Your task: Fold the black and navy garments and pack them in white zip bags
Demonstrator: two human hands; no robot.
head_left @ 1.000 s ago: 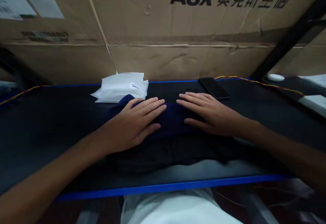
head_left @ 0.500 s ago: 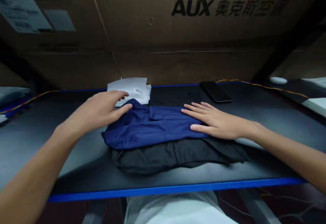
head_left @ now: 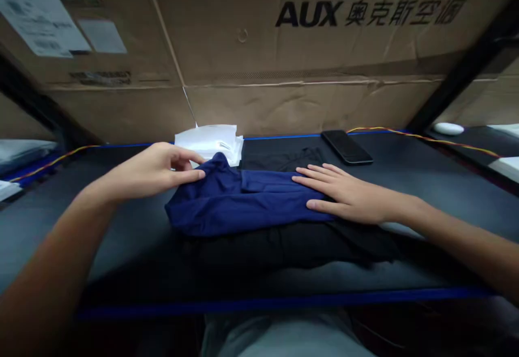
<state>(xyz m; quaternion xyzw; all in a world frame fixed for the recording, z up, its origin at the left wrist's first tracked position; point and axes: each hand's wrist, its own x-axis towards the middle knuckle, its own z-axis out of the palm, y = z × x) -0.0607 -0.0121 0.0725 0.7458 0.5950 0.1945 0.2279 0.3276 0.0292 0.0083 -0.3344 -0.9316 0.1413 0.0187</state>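
A folded navy-blue cloth, perhaps a garment (head_left: 251,208), lies across the desk in front of me, on top of a black cloth (head_left: 275,246). My left hand (head_left: 158,170) is at the blue cloth's left end, thumb and fingers apart. Its thumb tip reaches the cloth's raised corner; whether it presses on the fabric I cannot tell. My right hand (head_left: 348,194) lies flat on the right part of the blue cloth, fingers stretched out, and hides that end.
White papers or packets (head_left: 211,138) lie behind the cloth. A black phone (head_left: 347,147) rests to the back right. A cardboard box (head_left: 259,48) stands along the back. A twisted wire (head_left: 389,130) and a white oval object (head_left: 448,129) are at the right.
My left hand has drawn slightly left and its fingers have come closer to the thumb. The cloth's left corner stands a little higher. My right hand stays flat on the cloth.
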